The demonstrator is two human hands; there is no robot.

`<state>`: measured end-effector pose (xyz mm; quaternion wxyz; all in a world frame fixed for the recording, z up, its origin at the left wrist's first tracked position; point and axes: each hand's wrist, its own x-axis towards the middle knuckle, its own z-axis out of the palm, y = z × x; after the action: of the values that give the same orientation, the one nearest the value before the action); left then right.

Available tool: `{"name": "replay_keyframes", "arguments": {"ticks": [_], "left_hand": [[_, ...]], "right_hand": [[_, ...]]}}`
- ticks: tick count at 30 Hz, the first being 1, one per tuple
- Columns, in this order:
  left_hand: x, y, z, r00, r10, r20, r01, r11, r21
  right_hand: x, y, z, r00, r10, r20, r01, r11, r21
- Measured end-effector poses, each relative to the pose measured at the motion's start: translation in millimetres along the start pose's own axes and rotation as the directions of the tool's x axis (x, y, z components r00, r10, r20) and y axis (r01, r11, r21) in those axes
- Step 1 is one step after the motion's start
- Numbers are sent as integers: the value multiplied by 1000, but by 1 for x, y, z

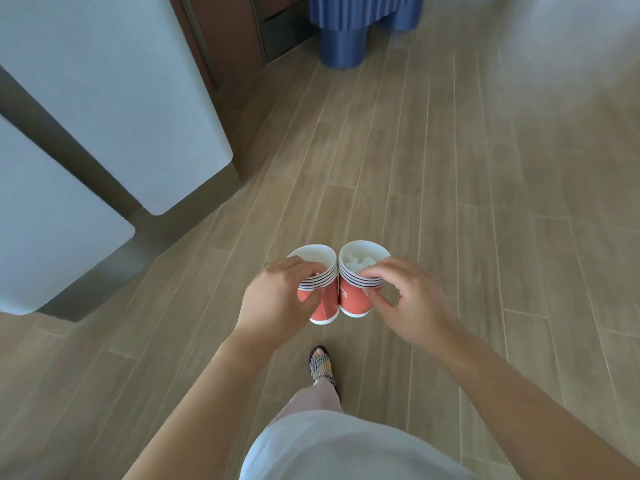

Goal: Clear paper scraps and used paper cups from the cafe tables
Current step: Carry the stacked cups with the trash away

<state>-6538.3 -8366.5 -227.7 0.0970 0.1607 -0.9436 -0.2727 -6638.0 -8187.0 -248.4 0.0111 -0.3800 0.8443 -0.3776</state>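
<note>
I stand on a wooden floor and carry two stacks of red paper cups side by side in front of my body. My left hand grips the left stack, several nested cups with white rims. My right hand pinches the rims of the right stack, whose top cup holds white paper scraps. The two stacks touch each other.
Two white cafe tables with rounded corners fill the left side, a grey gap between them. A blue ribbed stool stands far ahead by a dark cabinet. Wooden plank floor stretches to the right. My sandalled foot is below the cups.
</note>
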Motion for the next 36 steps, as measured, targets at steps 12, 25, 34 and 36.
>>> {"name": "replay_keyframes", "arguments": {"ticks": [12, 25, 34, 36], "left_hand": [[290, -36, 2, 994, 86, 73, -87, 996, 7], [643, -19, 49, 983, 109, 147, -108, 994, -15], [825, -33, 58, 997, 57, 48, -56, 998, -22], [870, -44, 60, 999, 46, 22, -45, 999, -20]], "right_hand": [[248, 93, 0, 985, 162, -62, -162, 987, 1], [551, 267, -59, 981, 188, -49, -189, 982, -22], [730, 350, -67, 993, 110, 33, -110, 994, 9], [777, 367, -63, 996, 84, 34, -85, 996, 10]]}}
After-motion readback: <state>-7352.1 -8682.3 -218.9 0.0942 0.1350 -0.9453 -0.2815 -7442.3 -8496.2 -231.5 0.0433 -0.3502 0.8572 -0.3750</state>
